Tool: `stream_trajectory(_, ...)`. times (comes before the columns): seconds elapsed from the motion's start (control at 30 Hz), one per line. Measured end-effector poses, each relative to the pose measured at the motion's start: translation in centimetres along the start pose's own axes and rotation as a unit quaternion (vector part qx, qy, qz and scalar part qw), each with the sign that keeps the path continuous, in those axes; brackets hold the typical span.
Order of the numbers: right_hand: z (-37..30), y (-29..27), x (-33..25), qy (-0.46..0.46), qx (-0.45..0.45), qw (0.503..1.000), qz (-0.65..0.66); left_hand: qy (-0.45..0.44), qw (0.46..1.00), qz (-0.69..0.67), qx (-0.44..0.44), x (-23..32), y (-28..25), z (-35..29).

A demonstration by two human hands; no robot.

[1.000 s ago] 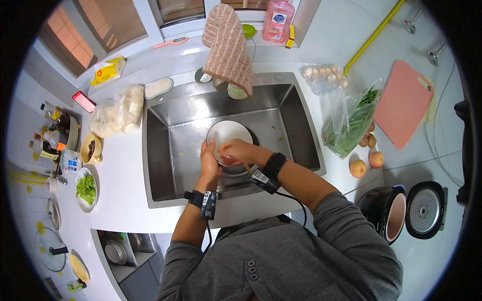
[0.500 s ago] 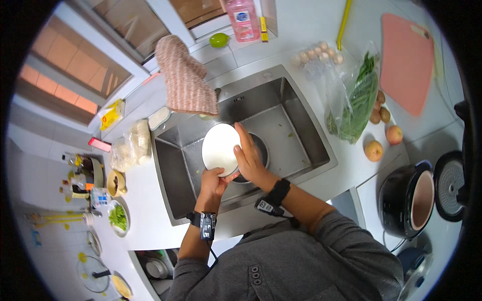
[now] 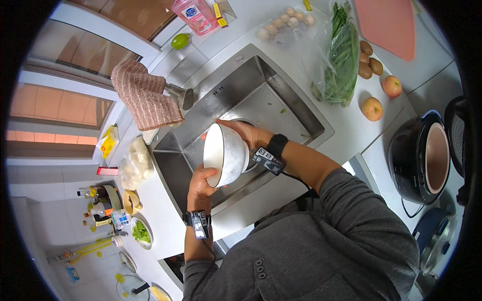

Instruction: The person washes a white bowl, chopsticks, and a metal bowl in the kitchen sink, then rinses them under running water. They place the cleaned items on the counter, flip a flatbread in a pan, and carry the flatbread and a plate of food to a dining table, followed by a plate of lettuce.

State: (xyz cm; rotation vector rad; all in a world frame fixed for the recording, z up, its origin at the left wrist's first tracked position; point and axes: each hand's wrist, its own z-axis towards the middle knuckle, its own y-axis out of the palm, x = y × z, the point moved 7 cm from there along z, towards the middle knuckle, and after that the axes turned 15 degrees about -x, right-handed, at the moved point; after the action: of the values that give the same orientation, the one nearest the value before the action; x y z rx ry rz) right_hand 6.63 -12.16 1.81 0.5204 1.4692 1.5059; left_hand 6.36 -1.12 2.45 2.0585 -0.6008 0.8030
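Over the steel sink (image 3: 175, 143) I hold a white bowl (image 3: 232, 155) with faint grey marbling, tipped on its side so that its opening faces left. My left hand (image 3: 202, 181) grips the near edge, thumb on the rim. At the far side, my right hand (image 3: 245, 133) is wrapped round the bowl's wall, its fingertips reaching the rim. Behind the bowl, part of a round metal thing in the sink is mostly hidden. A striped brown towel (image 3: 143, 95) hangs over the faucet (image 3: 183, 96).
Right of the sink lie bagged green vegetables (image 3: 339, 70), eggs (image 3: 286, 22), potatoes (image 3: 369, 62) and apples (image 3: 372, 109). An open black rice cooker (image 3: 409, 155) stands farther right. Bagged white food (image 3: 136, 163), a yellow cup (image 3: 131, 202) and a plate of chopped greens (image 3: 141, 232) are at left.
The bowl has turned from facing up to lying on its side, showing its outer wall. My right hand has shifted from its edge to round it. The view has swung right.
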Motion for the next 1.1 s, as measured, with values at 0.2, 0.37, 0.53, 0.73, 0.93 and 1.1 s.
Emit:
stream_trajectory(0.2, 0.0, -0.2, 1.2, -0.256, -0.070, 0.955, 0.132, 0.040, 0.997, -0.032, 0.057, -0.4, -1.3, 1.1)
stream_trajectory(0.37, 0.8, -0.1, 2.4, -0.304, -0.194, 0.923, 0.136, 0.132, 0.981, -0.029, 0.137, -0.6, -2.0, 2.1)
stream_trajectory(0.53, 0.4, -4.5, 4.3, -0.360, 0.122, 0.898, 0.220, 0.171, 0.939, 0.080, 0.289, -1.5, -3.2, 1.6)
stream_trajectory(0.73, -0.7, -3.1, 3.8, -0.289, 0.140, 0.941, 0.104, 0.223, 0.899, 0.200, 0.319, -0.4, -3.8, 0.5)
stream_trajectory(0.93, -1.8, -0.9, 1.7, -0.235, 0.166, 0.944, -0.162, 0.155, 0.950, 0.110, 0.246, -1.3, -3.7, 0.2)
stream_trajectory(1.1, -1.2, -3.8, 2.8, -0.219, 0.191, 0.956, -0.041, 0.175, 0.949, 0.061, 0.254, -1.4, -4.3, 0.3)
